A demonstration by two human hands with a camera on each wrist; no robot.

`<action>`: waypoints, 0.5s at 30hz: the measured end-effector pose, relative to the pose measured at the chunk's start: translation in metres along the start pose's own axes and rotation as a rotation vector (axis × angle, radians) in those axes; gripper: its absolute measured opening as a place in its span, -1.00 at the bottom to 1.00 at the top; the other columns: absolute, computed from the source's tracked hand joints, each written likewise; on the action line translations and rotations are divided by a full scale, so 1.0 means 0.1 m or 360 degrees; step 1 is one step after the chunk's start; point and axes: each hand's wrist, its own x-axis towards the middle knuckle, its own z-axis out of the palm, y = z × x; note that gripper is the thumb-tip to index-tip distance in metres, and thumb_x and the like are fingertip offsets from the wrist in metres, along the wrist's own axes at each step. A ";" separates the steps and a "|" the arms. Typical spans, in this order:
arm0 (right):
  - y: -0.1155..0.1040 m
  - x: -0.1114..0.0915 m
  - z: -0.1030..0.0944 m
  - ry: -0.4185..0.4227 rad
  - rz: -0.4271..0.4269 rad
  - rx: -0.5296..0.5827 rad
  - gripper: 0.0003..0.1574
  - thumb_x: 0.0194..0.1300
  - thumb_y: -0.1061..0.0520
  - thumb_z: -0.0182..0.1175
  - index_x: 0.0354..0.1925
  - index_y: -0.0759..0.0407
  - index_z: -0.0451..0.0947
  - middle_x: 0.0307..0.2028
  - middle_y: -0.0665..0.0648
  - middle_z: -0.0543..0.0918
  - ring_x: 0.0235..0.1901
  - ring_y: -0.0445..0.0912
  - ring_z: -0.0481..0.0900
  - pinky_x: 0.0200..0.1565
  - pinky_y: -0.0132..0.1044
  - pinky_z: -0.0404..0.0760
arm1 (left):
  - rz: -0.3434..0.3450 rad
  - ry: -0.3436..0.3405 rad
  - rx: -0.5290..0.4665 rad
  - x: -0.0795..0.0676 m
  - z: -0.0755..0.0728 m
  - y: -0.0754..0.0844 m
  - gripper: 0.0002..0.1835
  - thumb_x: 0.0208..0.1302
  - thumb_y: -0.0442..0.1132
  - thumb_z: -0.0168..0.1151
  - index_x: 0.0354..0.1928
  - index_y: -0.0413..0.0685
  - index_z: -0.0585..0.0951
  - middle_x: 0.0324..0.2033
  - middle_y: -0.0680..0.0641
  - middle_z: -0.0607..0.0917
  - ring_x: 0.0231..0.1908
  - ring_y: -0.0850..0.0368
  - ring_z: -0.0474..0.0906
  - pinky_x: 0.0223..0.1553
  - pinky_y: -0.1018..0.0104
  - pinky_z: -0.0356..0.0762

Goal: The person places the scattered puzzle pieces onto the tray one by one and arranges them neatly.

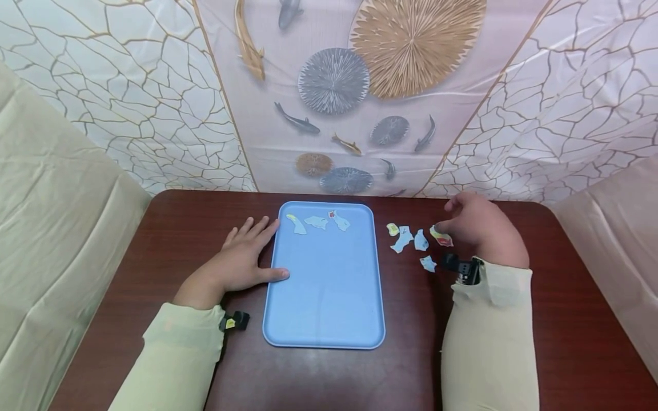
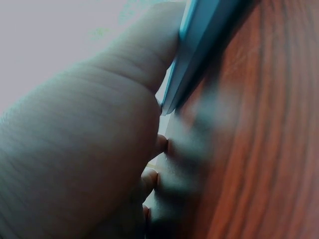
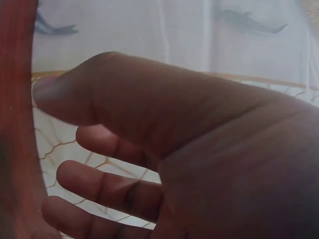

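My left hand [image 1: 244,257] lies at the left side of a light blue tray [image 1: 324,297], fingers spread, with its thumb over the rim. In the left wrist view, the thumb [image 2: 149,45] meets the tray's edge [image 2: 187,59]. My right hand [image 1: 478,225] is at the right of the table, its thumb tip right at a small paper piece with yellow and red [image 1: 443,237]. The right wrist view shows the thumb [image 3: 75,99] apart from the loosely bent fingers [image 3: 104,186]. Near the tray's far edge lie three pale blue paper pieces [image 1: 316,222].
Between tray and right hand, several more paper pieces lie on the dark red-brown table [image 1: 565,319]: a yellowish one [image 1: 393,229], a forked blue one [image 1: 403,240], a narrow blue one [image 1: 421,241] and a small blue one [image 1: 428,263]. A patterned curtain [image 1: 334,142] hangs behind.
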 end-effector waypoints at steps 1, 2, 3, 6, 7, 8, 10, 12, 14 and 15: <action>0.02 0.01 0.01 -0.0016 0.0016 0.0008 -0.32 0.47 -0.05 0.45 0.34 0.25 0.48 0.22 0.40 0.61 0.08 0.32 0.59 0.03 0.18 0.66 | 0.0000 0.0000 0.0000 0.00 0.00 0.00 0.33 0.33 0.54 0.44 0.88 0.21 -0.05 0.85 -0.20 -0.06 0.83 -0.40 -0.35 0.73 -0.54 -0.35; 0.03 0.02 0.01 -0.0035 0.0029 0.0015 -0.32 0.45 -0.04 0.45 0.34 0.25 0.47 0.20 0.40 0.61 0.06 0.31 0.59 0.01 0.15 0.66 | -0.0002 -0.0001 -0.0002 0.00 0.00 0.00 0.33 0.33 0.54 0.44 0.88 0.21 -0.05 0.85 -0.20 -0.06 0.83 -0.40 -0.35 0.73 -0.54 -0.35; 0.05 0.03 0.02 -0.0061 0.0044 0.0029 -0.33 0.45 -0.02 0.44 0.34 0.25 0.47 0.17 0.39 0.62 0.03 0.29 0.60 -0.02 0.11 0.66 | -0.0003 -0.0002 -0.0003 -0.01 0.00 0.00 0.33 0.33 0.53 0.45 0.88 0.21 -0.05 0.85 -0.20 -0.06 0.83 -0.40 -0.35 0.73 -0.54 -0.35; 0.09 0.07 0.07 -0.0141 0.0078 0.0088 -0.39 0.43 0.05 0.44 0.29 0.24 0.48 0.07 0.35 0.66 -0.08 0.22 0.66 -0.12 0.00 0.66 | -0.0005 -0.0003 -0.0010 0.00 0.00 0.00 0.33 0.33 0.53 0.45 0.88 0.20 -0.04 0.85 -0.21 -0.06 0.83 -0.41 -0.34 0.73 -0.55 -0.35; 0.11 0.09 0.08 -0.0161 0.0084 0.0098 -0.42 0.42 0.07 0.43 0.27 0.24 0.48 0.03 0.33 0.67 -0.12 0.19 0.66 -0.16 -0.03 0.66 | -0.0005 -0.0003 -0.0010 0.00 0.00 -0.01 0.33 0.33 0.53 0.45 0.88 0.20 -0.04 0.85 -0.21 -0.06 0.83 -0.41 -0.34 0.73 -0.55 -0.34; 0.12 0.10 0.10 -0.0179 0.0094 0.0108 -0.46 0.42 0.08 0.43 0.23 0.23 0.49 -0.02 0.31 0.68 -0.18 0.16 0.67 -0.21 -0.07 0.65 | -0.0005 -0.0003 -0.0010 0.00 0.00 -0.01 0.33 0.33 0.53 0.45 0.88 0.20 -0.04 0.85 -0.21 -0.06 0.83 -0.41 -0.34 0.73 -0.55 -0.34; 0.16 0.14 0.13 -0.0194 0.0095 0.0111 -0.52 0.41 0.11 0.44 0.18 0.22 0.51 -0.09 0.27 0.68 -0.25 0.12 0.66 -0.27 -0.11 0.64 | -0.0004 -0.0002 -0.0007 0.00 0.00 -0.01 0.33 0.33 0.53 0.46 0.88 0.20 -0.05 0.85 -0.21 -0.06 0.83 -0.40 -0.35 0.73 -0.55 -0.34; 0.19 0.16 0.16 -0.0190 0.0087 0.0094 -0.55 0.41 0.11 0.44 0.14 0.22 0.53 -0.13 0.25 0.67 -0.29 0.11 0.63 -0.31 -0.12 0.61 | -0.0002 -0.0001 -0.0011 0.00 0.00 -0.01 0.33 0.33 0.52 0.46 0.88 0.20 -0.05 0.85 -0.20 -0.06 0.83 -0.40 -0.35 0.73 -0.55 -0.35; 0.21 0.18 0.18 -0.0184 0.0076 0.0071 -0.57 0.41 0.11 0.43 0.12 0.23 0.53 -0.16 0.24 0.66 -0.31 0.10 0.62 -0.33 -0.12 0.59 | -0.0001 -0.0001 -0.0014 0.00 0.00 -0.01 0.33 0.33 0.52 0.46 0.88 0.21 -0.05 0.85 -0.20 -0.06 0.83 -0.39 -0.35 0.73 -0.54 -0.36; 0.22 0.19 0.18 -0.0182 0.0072 0.0063 -0.57 0.41 0.11 0.43 0.12 0.23 0.54 -0.17 0.24 0.66 -0.31 0.09 0.61 -0.32 -0.12 0.59 | -0.0002 0.0000 -0.0015 0.00 0.00 0.00 0.33 0.32 0.51 0.47 0.88 0.21 -0.05 0.85 -0.19 -0.06 0.83 -0.38 -0.35 0.73 -0.54 -0.36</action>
